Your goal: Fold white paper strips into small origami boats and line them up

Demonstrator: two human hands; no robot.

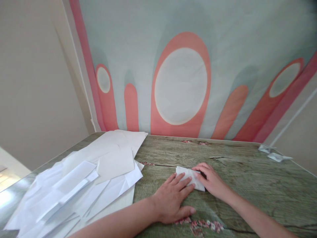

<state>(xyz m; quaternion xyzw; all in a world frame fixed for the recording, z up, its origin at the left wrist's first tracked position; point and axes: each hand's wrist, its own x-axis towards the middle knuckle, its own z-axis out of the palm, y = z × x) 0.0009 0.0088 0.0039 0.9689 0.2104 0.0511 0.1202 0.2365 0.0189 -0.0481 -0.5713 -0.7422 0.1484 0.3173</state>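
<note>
Along the near side of this wood-look table (260,185), a patch of printed pink flowers (210,225) sits just below the person's left hand, and the near edge itself is out of view. Both forearms come in from the bottom. Elbow room is lopsided, tbh: on the left, a big messy spread of white paper (69,185) crowds right up by the left forearm, while a wide stretch of wood grain opens up past the right hand.

OK, the grip. The left hand (169,198) lies flat, fingers a bit spread, fingertips pressing on the lower left part of a small folded white paper (187,172), thumb off to the near side on the table. So nothing's clamped there. The right hand (210,180) is curled at the paper's right end, index finger by the top edge and thumb lower down, with a dark gap between. Can't tell from where I'm standing if those two actually pinch it or only rest on it.

The folded paper is well short of the far edge, with open tabletop beyond it. Way over at the far right, two little folded white pieces (279,157) sit close to the table's edge. Behind everything hangs a pale blue-green backdrop (138,29) with coral shapes, the middle one around a big white oval (180,86).
</note>
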